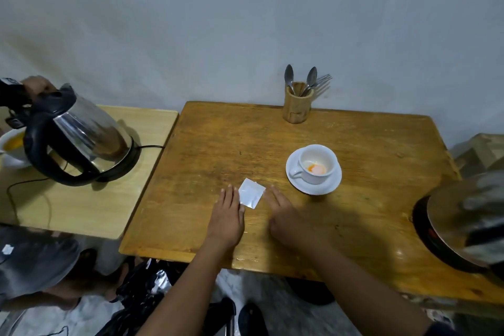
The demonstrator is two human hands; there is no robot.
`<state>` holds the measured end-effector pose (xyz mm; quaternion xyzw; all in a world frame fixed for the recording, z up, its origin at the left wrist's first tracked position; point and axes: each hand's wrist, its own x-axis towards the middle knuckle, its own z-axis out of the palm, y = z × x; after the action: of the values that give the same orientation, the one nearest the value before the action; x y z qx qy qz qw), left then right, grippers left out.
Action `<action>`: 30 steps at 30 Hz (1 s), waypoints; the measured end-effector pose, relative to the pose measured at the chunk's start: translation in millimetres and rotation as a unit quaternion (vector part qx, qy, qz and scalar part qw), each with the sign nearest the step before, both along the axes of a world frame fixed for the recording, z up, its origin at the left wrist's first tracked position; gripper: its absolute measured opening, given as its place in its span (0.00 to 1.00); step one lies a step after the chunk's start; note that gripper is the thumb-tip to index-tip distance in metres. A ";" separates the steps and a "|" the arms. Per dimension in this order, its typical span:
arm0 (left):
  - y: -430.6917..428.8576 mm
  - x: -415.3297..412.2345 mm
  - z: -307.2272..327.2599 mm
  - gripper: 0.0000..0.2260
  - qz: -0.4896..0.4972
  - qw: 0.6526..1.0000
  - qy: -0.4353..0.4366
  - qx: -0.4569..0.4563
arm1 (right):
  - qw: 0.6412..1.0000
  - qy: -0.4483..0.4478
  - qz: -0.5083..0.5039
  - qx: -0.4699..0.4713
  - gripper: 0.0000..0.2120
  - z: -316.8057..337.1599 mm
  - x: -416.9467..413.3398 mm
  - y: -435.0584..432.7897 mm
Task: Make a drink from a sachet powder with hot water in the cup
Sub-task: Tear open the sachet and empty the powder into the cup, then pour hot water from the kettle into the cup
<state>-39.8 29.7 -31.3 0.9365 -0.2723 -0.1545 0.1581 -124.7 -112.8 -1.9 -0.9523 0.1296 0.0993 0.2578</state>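
Head view: left hand (pixel 227 215) and right hand (pixel 283 215) flat on counter (pixel 368 144), fingers spread, flanking sachet (pixel 251 193). Left fingertips touch it. Cup (pixel 317 163) holds orange powder.

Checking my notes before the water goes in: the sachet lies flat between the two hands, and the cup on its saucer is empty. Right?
Not quite. The head view shows orange powder in the cup, so it is not empty. The sachet does lie flat between the left hand and right hand; the cup stands on its saucer.

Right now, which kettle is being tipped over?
The shiny kettle on the pale side table, far left. Another person's hand tilts it. The other kettle, at the right edge, is blurred.
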 end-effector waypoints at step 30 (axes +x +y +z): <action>-156.4 -34.5 56.9 0.16 0.105 0.979 0.107 -0.141 | 0.763 -0.304 -0.568 -0.058 0.11 184.1 -265.2 -226.0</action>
<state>-74.3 -126.7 25.6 0.9063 -0.1727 -0.1961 0.3323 -389.9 -338.8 182.2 -0.6976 0.5676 -0.3674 0.2372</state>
